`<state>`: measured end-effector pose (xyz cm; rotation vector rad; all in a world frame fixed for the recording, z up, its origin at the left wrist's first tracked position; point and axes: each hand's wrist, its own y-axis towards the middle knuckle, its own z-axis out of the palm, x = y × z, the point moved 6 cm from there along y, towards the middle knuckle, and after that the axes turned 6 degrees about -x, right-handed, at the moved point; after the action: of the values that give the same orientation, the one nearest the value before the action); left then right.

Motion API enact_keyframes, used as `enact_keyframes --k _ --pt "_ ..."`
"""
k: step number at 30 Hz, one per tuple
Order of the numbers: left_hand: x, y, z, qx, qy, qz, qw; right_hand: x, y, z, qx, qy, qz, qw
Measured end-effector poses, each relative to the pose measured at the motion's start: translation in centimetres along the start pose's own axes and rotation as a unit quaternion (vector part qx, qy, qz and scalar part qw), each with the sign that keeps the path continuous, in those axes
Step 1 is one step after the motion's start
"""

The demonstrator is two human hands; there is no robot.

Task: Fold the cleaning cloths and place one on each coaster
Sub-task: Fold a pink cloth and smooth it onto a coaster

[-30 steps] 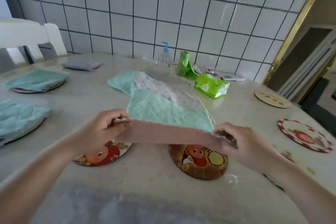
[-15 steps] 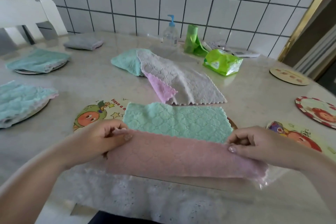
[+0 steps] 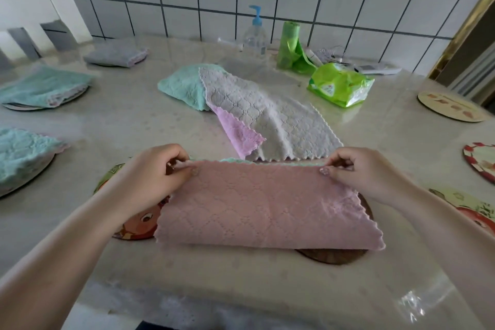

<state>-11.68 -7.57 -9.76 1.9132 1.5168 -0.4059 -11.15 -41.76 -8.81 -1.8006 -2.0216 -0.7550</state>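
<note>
— Since half a second ago we have brought the pink face of the quilted pink-and-mint microfibre cloth [image 3: 267, 211] up and over, so the mint side that showed earlier is now only a sliver along the far edge.

— So we are mid-fold. How do our hands sit?

— Our left hand [image 3: 158, 177] and right hand [image 3: 361, 171] each have thumb and fingers pressed together on a far corner, pinching the doubled edge. The cloth lies in the lower centre of the frame, draped across the round brown wooden coaster [image 3: 332, 256] and part of the round cartoon-printed coaster [image 3: 134, 225] to its left.

— And the rest of the task?

— Three folded cloths already sit on coasters at the left and upper left. A loose heap of grey, mint and lilac cloths [image 3: 241, 104] waits at centre, and bare coasters show along the right edge.

— Next move?

— We judge it needs another fold, side to side, with the scalloped edges squared first. Then we set it on one coaster only, since it now straddles two.
</note>
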Motion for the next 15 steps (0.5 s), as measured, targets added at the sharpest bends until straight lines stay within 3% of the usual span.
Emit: enact_keyframes --k 15 --pt "-1.4 1.2 0.4 -0.005 0.170 -0.017 0.985 0.3 1.2 0.7 -0.046 -0.103 0.016 0.993"
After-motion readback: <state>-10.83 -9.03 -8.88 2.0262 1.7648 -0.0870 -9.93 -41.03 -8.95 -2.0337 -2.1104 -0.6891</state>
